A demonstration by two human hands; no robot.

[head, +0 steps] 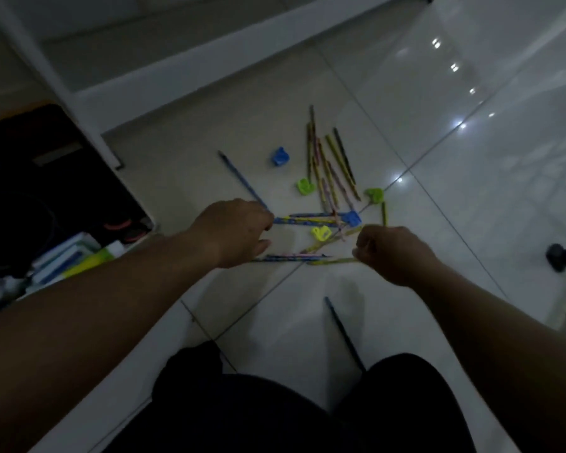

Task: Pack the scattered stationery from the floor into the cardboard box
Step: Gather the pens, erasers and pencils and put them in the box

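Observation:
Pencils lie scattered on the white tiled floor: a fan of several greenish ones (330,165) farther out, blue ones (307,220) between my hands, one blue pencil (239,176) to the left and one (343,333) near my knees. Small sharpeners sit among them: blue (280,156), blue (352,219), green (305,186), green (374,194), yellow (321,233). My left hand (236,232) is curled over the ends of blue pencils. My right hand (391,253) is closed on a yellow-green pencil (332,261). No cardboard box is in view.
A white shelf frame (89,103) runs along the left and far side. Below it at left a dark compartment holds stacked books and bottles (69,259). A black chair caster (557,259) stands at right. My dark-clothed knees (275,410) fill the bottom.

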